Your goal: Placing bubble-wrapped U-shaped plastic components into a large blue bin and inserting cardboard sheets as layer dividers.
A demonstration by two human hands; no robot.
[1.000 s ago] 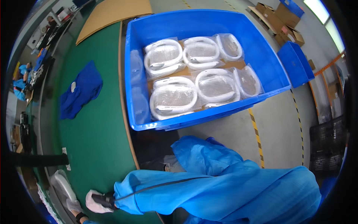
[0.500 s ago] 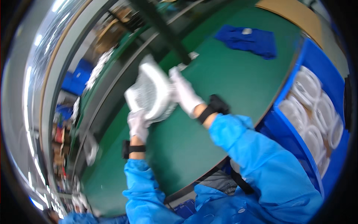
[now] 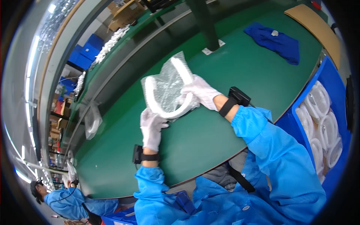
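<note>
A white U-shaped part in a clear plastic bag (image 3: 159, 108) is held over the green table, its two arms pointing away from me. My left hand (image 3: 152, 127), in a white glove, grips the near left of its curve with the fingers bent round the edge. Gloved in white too, my right hand (image 3: 202, 92) is closed on the right arm of the part, fingers lying over the bag. The crinkled film spreads between the arms and beyond their tips. Both thumbs are partly hidden.
At my right a blue bin (image 3: 296, 116) holds several bagged white rings or U-shapes (image 3: 328, 129). A dark blue cloth (image 3: 275, 41) lies at the far right of the table (image 3: 221, 138). Another bagged white part (image 3: 92, 122) is at left. A post (image 3: 204, 26) stands behind; a co-worker (image 3: 71, 202) is lower left.
The bagged part has turned to show its open U shape. My right hand has moved from beside it to a grip on its right arm. My head view has shifted.
</note>
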